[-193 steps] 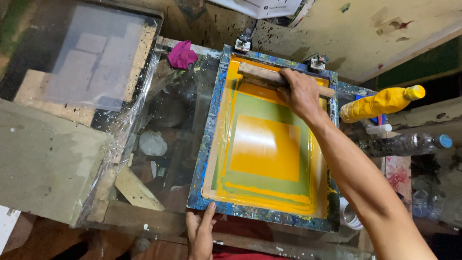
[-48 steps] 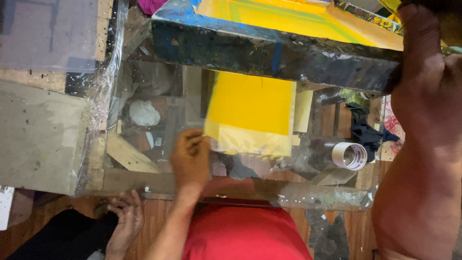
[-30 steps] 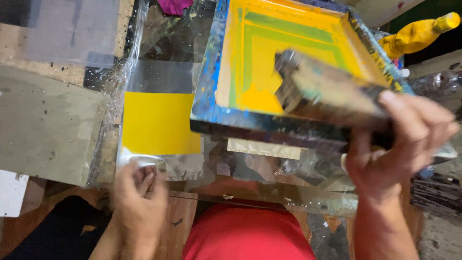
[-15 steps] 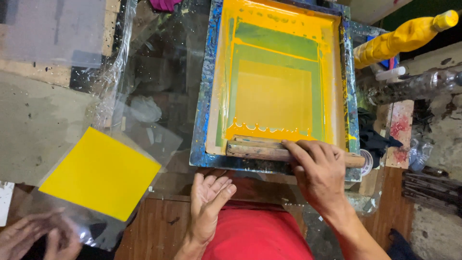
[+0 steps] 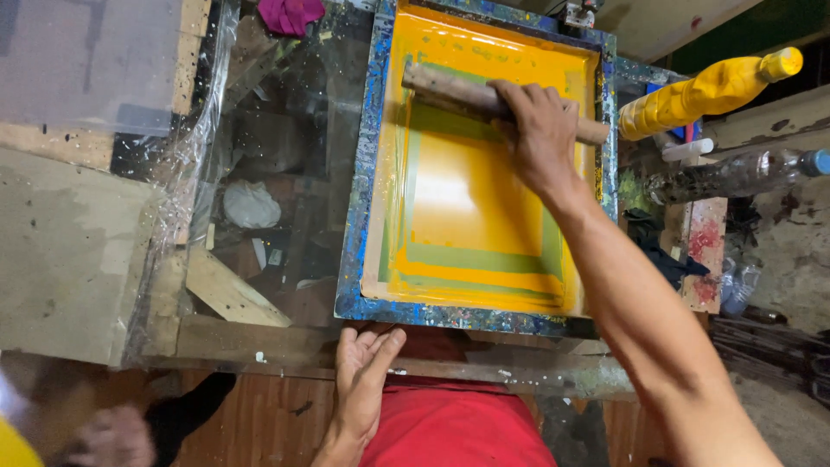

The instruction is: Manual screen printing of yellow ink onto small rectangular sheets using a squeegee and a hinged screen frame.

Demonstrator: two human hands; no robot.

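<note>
Gripping wooden squeegee w/ closed right hand on yellow screen frame; left hand flat, fingers open, holding nothing.

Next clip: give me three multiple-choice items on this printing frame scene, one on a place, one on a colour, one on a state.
1. Where is the wooden squeegee?
A. near end of the frame
B. far end of the frame
C. on the floor

2. What colour is the ink inside the frame?
A. yellow
B. red
C. white

3. What is the left hand doing?
A. gripping the squeegee
B. holding a bottle
C. resting flat below the frame's near edge

Answers: 1 B, the right hand grips it by the far rim. 2 A, yellow covers the screen. 3 C, fingers lie open, holding nothing.
</note>
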